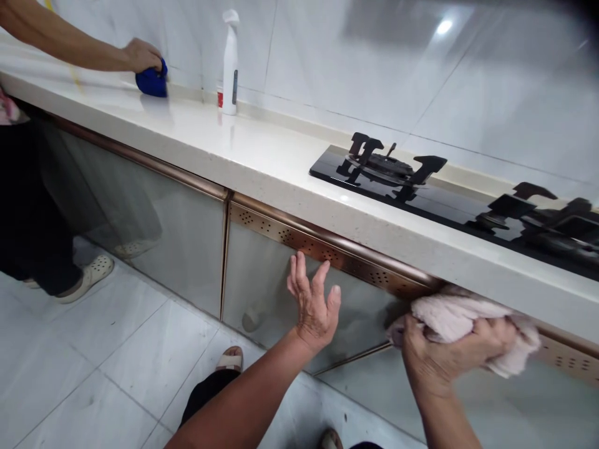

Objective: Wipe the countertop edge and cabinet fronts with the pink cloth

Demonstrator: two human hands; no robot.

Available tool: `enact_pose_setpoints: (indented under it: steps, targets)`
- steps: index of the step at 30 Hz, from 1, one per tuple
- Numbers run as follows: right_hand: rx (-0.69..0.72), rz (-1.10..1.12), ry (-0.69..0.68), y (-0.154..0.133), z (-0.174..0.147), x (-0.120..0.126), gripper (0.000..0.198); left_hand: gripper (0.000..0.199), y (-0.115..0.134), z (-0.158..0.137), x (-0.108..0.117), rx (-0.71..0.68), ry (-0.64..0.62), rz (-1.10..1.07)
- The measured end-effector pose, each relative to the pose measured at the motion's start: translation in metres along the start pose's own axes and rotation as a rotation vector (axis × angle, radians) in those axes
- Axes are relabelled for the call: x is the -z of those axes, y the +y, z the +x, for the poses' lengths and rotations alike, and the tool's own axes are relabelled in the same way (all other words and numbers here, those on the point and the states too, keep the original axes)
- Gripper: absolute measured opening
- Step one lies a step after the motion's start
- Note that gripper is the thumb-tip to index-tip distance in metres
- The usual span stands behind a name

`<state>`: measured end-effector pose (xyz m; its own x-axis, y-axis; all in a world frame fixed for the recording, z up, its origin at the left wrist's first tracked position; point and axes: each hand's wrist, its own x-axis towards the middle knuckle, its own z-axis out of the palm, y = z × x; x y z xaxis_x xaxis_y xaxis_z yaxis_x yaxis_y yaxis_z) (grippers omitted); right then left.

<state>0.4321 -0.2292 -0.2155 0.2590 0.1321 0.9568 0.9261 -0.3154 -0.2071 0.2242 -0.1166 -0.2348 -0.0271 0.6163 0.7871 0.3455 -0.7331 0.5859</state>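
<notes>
Right hand (437,362) grasps a pink cloth (456,315) against the perforated copper strip (353,266), under the counter (276,153) edge. Left hand (316,312) is empty, fingers spread, just beside this strip; the cloth lies to its right, along the strip's length.

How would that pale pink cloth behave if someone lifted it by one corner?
The pale pink cloth is probably floppy, since it bunches and folds in the right hand. Its loose, drooping edge suggests it would sag. Being soft-looking and crumpled, it seems unlikely to roll or break.
</notes>
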Motion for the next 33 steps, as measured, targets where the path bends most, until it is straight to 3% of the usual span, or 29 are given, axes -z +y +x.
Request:
enact_pose_setpoints:
  steps: [3, 7, 10, 14, 16, 19, 22, 25, 27, 29, 31, 33]
  targets:
    - [0.116, 0.013, 0.070, -0.032, 0.000, -0.003, 0.088, 0.048, 0.001, 0.001, 0.001, 0.007, 0.003, -0.017]
    - [0.163, 0.064, 0.065, -0.074, -0.020, -0.015, 0.073, 0.046, 0.000, 0.001, 0.004, 0.006, -0.007, -0.023]
    - [0.192, 0.183, -0.067, -0.106, -0.056, -0.028, 0.052, 0.046, -0.005, -0.001, 0.009, 0.005, -0.046, -0.028]
    - [0.166, 0.524, -0.291, -0.130, -0.083, -0.030, 0.049, 0.047, -0.013, -0.003, 0.018, -0.032, -0.094, -0.114]
    - [0.060, 0.685, -0.378, -0.128, -0.078, -0.022, 0.050, 0.046, -0.014, -0.002, 0.023, -0.025, -0.100, -0.183]
    - [-0.280, 0.952, -0.625, -0.115, -0.055, -0.003, 0.048, 0.042, -0.012, -0.001, 0.029, 0.062, -0.119, -0.301]
    - [-0.590, 1.284, -0.896, -0.102, -0.031, 0.013, 0.040, 0.045, -0.004, -0.002, 0.037, 0.260, -0.216, -0.478]
    - [-0.678, 1.490, -0.998, -0.096, -0.014, 0.022, 0.038, 0.059, 0.005, -0.003, 0.046, 0.525, -0.391, -0.641]
    - [-0.629, 1.518, -1.026, -0.096, -0.008, 0.025, 0.040, 0.069, 0.010, -0.005, 0.052, 0.695, -0.544, -0.745]
    - [-0.473, 1.419, -0.973, -0.097, -0.004, 0.027, 0.041, 0.078, 0.014, -0.006, 0.058, 0.853, -0.716, -0.862]
    - [-0.246, 1.205, -0.808, -0.099, -0.004, 0.028, 0.043, 0.087, 0.019, -0.008, 0.063, 0.939, -0.840, -0.967]
    - [-0.043, 0.972, -0.589, -0.104, -0.008, 0.027, 0.047, 0.091, 0.026, -0.007, 0.067, 0.933, -0.862, -1.024]
